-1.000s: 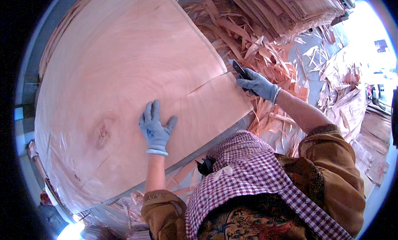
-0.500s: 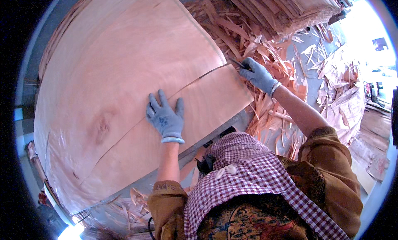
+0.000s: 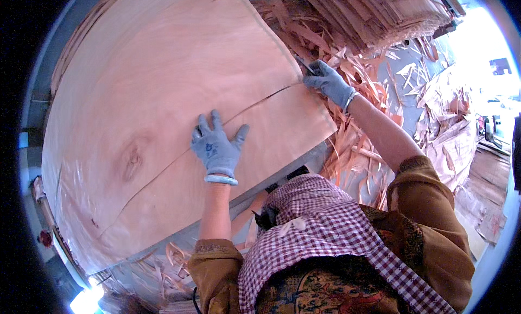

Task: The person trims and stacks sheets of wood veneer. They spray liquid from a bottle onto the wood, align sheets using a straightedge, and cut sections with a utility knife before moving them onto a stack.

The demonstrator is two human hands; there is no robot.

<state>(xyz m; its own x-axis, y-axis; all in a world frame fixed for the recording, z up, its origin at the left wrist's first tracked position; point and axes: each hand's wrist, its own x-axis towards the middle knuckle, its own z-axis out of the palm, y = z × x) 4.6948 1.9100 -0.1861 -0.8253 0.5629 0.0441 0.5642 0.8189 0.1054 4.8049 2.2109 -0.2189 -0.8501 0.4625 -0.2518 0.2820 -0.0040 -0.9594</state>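
A large pale wood veneer sheet (image 3: 179,86) lies in front of me, with a long dark split running across it from the lower left to the right edge. My left hand (image 3: 217,147), in a grey-blue glove, rests flat on the sheet across this split, fingers spread and thumb out to the side. At the split's right end, my gloved right hand (image 3: 330,83) is closed round a slim dark knife (image 3: 305,65), its tip pointing up and left along the sheet's edge. The fingers partly hide the knife's handle.
Behind to the right stands a thick stack of veneer (image 3: 374,15). Curled veneer scraps (image 3: 361,78) heap beside the sheet's right edge, and more scraps (image 3: 448,121) lie farther right. A grey edge (image 3: 304,159) runs along the sheet's near side.
My right hand has moved slightly left with the knife, closer to the sheet's edge. My left hand stays on the sheet, its thumb now spread wider.
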